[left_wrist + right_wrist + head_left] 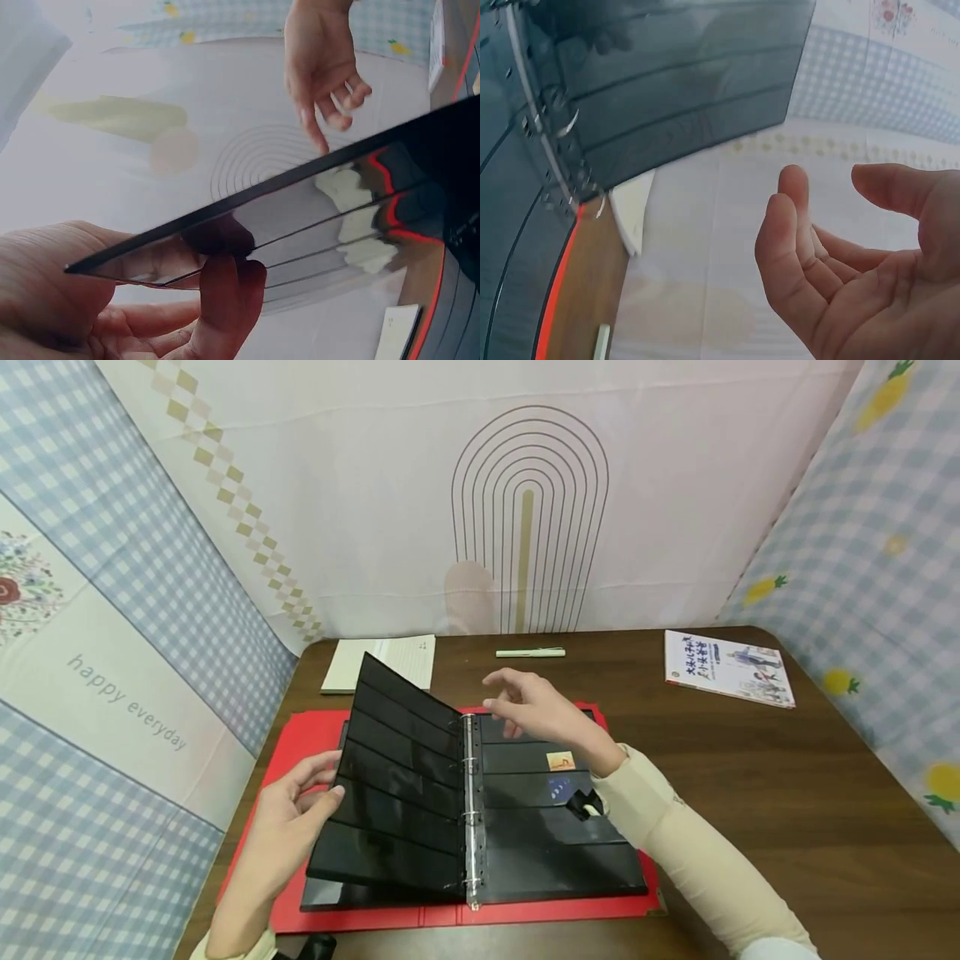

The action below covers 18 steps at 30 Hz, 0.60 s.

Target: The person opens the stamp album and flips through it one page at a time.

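Observation:
A red ring binder (442, 917) lies open on the table, with black pocket pages on both sides of its metal rings (470, 802). My left hand (281, 827) pinches the outer edge of a raised black page (397, 777), thumb on one face and fingers on the other in the left wrist view. That page slants up over the left side. My right hand (540, 706) hovers above the top of the right page (562, 868), its fingers loosely bent around nothing. An orange-and-cream stamp (560, 762) and a blue stamp (559, 789) sit in that page's pockets.
Behind the binder at left lies a pale paper pad (405, 653). A light green pen (530, 652) rests near the table's back edge. At the back right is a white illustrated booklet (727, 667). Patterned cloths (375, 468) hang around the brown table (787, 810).

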Each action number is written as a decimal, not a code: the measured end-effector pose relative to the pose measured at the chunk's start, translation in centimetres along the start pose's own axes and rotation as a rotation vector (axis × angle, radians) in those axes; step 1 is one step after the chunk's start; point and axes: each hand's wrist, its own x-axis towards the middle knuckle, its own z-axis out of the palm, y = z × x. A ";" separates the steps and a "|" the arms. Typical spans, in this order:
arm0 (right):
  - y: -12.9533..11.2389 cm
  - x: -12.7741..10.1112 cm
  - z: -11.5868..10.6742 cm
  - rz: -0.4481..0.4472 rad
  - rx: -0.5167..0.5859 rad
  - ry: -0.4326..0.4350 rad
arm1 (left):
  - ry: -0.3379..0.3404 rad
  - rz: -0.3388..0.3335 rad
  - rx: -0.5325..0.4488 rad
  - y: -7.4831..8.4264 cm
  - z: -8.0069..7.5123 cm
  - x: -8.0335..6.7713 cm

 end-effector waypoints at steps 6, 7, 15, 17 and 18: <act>2.0 -1.0 -0.5 -0.006 -0.046 0.049 | -0.004 -0.005 0.050 -1.6 -1.0 0.1; 2.4 -1.1 -0.5 -0.006 -0.054 0.052 | -0.009 -0.006 0.052 -1.9 -1.1 0.1; 4.8 -2.3 -1.1 0.021 -0.100 0.091 | -0.013 -0.043 0.078 -3.3 -1.6 0.2; 5.2 -2.6 -1.2 0.019 -0.110 0.094 | -0.005 -0.050 0.091 -3.9 -1.7 0.2; 5.5 -2.6 -1.3 0.014 -0.116 0.091 | -0.001 -0.056 0.097 -4.2 -1.8 0.2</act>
